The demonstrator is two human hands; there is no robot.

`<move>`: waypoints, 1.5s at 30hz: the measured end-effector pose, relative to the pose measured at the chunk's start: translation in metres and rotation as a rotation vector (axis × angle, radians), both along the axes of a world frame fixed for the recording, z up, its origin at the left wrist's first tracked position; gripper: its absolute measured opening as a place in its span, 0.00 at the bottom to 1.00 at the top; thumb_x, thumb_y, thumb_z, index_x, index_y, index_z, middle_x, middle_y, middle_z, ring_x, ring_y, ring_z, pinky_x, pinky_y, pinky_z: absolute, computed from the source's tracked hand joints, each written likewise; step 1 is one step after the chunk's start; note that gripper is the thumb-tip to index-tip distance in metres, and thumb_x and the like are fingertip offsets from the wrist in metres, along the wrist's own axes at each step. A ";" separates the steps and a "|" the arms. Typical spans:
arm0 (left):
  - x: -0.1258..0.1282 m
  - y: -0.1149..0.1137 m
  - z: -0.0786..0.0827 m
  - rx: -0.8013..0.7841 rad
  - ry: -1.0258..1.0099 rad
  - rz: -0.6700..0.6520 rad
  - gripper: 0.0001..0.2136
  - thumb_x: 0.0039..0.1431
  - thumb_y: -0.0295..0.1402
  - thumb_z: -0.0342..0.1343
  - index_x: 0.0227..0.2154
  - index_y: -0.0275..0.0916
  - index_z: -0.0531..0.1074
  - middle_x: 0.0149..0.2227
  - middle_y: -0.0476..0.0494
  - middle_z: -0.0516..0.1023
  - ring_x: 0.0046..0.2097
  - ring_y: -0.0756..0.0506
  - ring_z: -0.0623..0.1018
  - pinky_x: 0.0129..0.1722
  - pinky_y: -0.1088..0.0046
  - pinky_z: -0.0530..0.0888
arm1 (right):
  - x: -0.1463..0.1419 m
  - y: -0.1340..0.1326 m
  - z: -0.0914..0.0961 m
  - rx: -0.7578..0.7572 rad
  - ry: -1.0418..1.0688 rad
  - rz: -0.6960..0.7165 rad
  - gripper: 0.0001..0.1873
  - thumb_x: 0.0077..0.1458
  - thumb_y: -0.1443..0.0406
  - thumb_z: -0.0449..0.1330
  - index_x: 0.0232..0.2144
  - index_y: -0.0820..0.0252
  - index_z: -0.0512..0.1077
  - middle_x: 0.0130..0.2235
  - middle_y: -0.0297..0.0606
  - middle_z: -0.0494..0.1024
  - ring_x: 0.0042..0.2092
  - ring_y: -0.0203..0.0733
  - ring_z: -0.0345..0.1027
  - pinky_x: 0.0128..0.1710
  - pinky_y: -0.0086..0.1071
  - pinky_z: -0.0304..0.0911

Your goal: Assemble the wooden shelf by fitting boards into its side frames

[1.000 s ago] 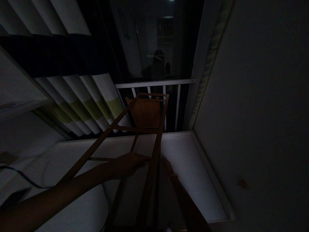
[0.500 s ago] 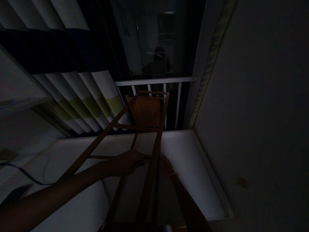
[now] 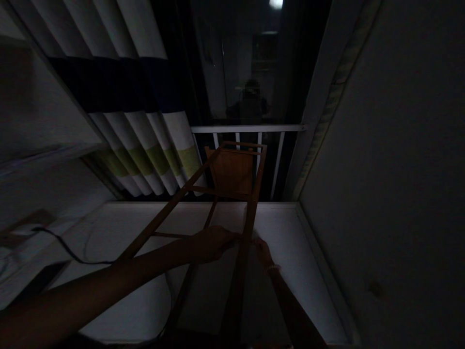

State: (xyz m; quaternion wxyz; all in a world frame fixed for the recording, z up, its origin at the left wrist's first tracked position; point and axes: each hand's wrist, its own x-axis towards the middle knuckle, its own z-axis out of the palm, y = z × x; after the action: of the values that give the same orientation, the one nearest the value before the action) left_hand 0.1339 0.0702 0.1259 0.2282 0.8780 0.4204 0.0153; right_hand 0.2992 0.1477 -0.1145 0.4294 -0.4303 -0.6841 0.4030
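In dim light a brown wooden frame of thin bars leans away from me over a white surface, with a flat wooden panel at its far end. My left hand reaches across and touches the frame's right upright, fingers closed around or against it. My right hand lies just right of that same upright, fingers bunched near the bar. What either hand pinches is too dark to make out.
A striped curtain hangs at the left. A white railing and dark glass stand behind the frame. A plain wall closes the right side. A dark cable lies on the white surface at left.
The view has shifted up and to the right. Both hands stay at the same spot on the frame's right upright.
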 end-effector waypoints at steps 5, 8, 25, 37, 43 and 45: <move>-0.001 -0.001 0.000 0.049 0.051 -0.010 0.16 0.59 0.30 0.39 0.49 0.39 0.63 0.39 0.40 0.75 0.39 0.45 0.75 0.35 0.75 0.68 | 0.032 -0.013 0.060 0.023 0.015 0.085 0.18 0.56 0.61 0.45 0.22 0.62 0.69 0.25 0.37 0.72 0.30 0.37 0.66 0.33 0.32 0.61; -0.002 -0.001 -0.002 0.056 0.019 -0.016 0.16 0.60 0.31 0.39 0.48 0.40 0.64 0.39 0.41 0.75 0.37 0.46 0.75 0.34 0.76 0.68 | 0.055 -0.029 0.111 0.042 -0.004 0.085 0.19 0.55 0.60 0.46 0.21 0.62 0.70 0.29 0.39 0.74 0.34 0.39 0.67 0.36 0.32 0.60; -0.004 0.006 -0.014 0.083 -0.065 -0.072 0.12 0.57 0.31 0.44 0.42 0.40 0.67 0.33 0.47 0.75 0.33 0.49 0.74 0.31 0.80 0.65 | 0.033 -0.104 0.260 0.289 -0.137 0.269 0.09 0.53 0.63 0.55 0.24 0.62 0.69 0.20 0.30 0.71 0.23 0.30 0.63 0.24 0.23 0.56; -0.004 0.009 -0.016 0.093 -0.041 -0.068 0.13 0.58 0.37 0.42 0.40 0.37 0.67 0.35 0.42 0.75 0.37 0.45 0.75 0.35 0.76 0.67 | 0.029 -0.111 0.248 0.633 -0.541 0.361 0.10 0.57 0.67 0.48 0.33 0.60 0.69 0.31 0.38 0.74 0.30 0.35 0.68 0.29 0.26 0.60; -0.004 0.008 -0.015 0.109 -0.014 -0.047 0.12 0.57 0.33 0.43 0.40 0.37 0.67 0.34 0.43 0.75 0.35 0.46 0.75 0.33 0.76 0.67 | 0.031 -0.113 0.247 0.579 -0.534 0.398 0.10 0.57 0.66 0.48 0.36 0.60 0.69 0.34 0.38 0.72 0.34 0.36 0.67 0.33 0.26 0.61; -0.004 0.007 -0.012 0.112 -0.006 -0.042 0.12 0.57 0.33 0.44 0.40 0.37 0.67 0.33 0.43 0.75 0.35 0.46 0.75 0.33 0.76 0.67 | 0.031 -0.113 0.245 0.543 -0.414 0.412 0.11 0.57 0.66 0.49 0.38 0.59 0.70 0.36 0.37 0.72 0.37 0.36 0.67 0.35 0.26 0.61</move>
State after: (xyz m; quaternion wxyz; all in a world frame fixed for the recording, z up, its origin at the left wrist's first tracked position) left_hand 0.1300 0.0773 0.1136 0.1801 0.8981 0.3995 0.0369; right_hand 0.3306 0.0347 0.1304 0.2908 -0.2270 -0.9098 0.1900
